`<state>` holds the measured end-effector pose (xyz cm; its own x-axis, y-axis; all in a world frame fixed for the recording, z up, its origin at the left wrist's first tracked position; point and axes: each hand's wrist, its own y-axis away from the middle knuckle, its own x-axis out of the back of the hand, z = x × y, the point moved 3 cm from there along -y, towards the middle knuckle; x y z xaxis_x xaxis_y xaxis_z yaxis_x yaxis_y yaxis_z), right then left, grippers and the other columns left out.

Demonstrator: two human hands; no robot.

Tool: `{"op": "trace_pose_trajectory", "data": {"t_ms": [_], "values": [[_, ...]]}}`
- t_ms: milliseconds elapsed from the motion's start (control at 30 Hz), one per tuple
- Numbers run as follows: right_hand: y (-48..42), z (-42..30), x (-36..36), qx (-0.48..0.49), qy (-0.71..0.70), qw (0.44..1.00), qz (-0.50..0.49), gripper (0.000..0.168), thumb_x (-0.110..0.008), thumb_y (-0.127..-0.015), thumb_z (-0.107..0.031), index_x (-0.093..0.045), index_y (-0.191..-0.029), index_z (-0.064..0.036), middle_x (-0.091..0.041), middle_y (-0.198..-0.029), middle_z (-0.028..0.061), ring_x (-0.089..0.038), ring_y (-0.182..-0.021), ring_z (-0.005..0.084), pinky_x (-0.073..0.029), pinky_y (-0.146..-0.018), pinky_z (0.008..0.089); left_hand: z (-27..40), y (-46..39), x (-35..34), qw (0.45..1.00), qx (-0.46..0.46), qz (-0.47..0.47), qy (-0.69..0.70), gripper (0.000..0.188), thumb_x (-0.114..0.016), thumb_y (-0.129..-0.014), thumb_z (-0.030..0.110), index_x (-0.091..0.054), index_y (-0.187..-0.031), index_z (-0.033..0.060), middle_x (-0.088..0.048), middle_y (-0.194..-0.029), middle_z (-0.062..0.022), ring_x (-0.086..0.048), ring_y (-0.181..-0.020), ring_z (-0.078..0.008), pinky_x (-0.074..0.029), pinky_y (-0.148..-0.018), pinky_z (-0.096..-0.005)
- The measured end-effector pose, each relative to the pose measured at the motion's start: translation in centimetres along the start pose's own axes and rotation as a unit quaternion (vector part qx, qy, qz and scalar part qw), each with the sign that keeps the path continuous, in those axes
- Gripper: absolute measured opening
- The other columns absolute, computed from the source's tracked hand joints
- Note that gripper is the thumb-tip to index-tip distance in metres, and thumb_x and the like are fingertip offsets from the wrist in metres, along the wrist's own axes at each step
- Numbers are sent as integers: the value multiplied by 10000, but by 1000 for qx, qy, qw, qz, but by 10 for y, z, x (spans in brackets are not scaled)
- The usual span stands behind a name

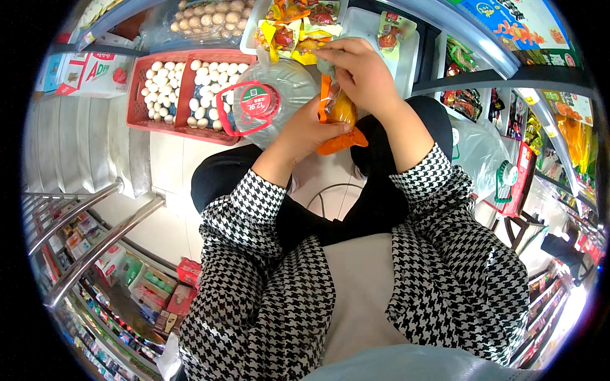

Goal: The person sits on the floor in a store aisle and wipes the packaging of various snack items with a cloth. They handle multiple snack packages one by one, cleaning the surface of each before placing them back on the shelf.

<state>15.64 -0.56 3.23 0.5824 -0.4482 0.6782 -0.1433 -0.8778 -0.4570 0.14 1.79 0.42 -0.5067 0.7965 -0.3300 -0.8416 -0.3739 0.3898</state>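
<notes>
My left hand (312, 126) grips a clear and orange plastic food package (344, 112) with a yellow-brown item inside. My right hand (363, 71) is bent over the package's upper end. Its fingers pinch a small grey-green wad (326, 66), which looks like cloth. Just beyond my hands, a white tray (249, 35) holds several yellow and orange food packets (282, 38). Beside it is another white tray (364, 31), with one packet (390, 35) lying in it. A large clear water bottle (298, 81) with a red handle stands left of my left hand.
A red crate (136, 102) of loose white eggs lies left of the bottle, with packed brown eggs (214, 21) behind. Another large bottle (476, 152) stands at my right. Metal rails (109, 243) run at lower left. Shelves of packets (567, 138) line the right side.
</notes>
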Motion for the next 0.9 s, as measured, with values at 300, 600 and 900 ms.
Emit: {"op": "trace_pose_trajectory", "data": {"t_ms": [300,600,900], "values": [[9,43,23,-140,13,981,133,406,-590,-809,-13,-676,-1188,-129,-665,-1104,133,-616,-1027,325,-493,-907,390,13,7,5,998,-1,52,35,578,-694,-841,2,-437,-1359,0,-590,-1215,-85,-611,-1076,-165,-505,-927,-309],[5,-20,0,10,-133,988,76,341,-667,-834,-61,-665,-1174,-84,-650,-1170,111,-610,-1095,323,-489,-952,395,19,8,13,984,-80,103,121,589,-636,-865,-43,-416,-1404,50,-580,-1220,-62,-604,-1090,-173,-517,-922,-328],[11,-10,15,-98,-180,974,-96,266,-652,-838,19,-645,-1104,16,-674,-1081,146,-656,-912,283,-514,-814,317,35,18,29,970,-148,120,149,640,-595,-868,-97,-371,-1446,58,-545,-1306,-66,-577,-1150,-180,-490,-988,-347]]}}
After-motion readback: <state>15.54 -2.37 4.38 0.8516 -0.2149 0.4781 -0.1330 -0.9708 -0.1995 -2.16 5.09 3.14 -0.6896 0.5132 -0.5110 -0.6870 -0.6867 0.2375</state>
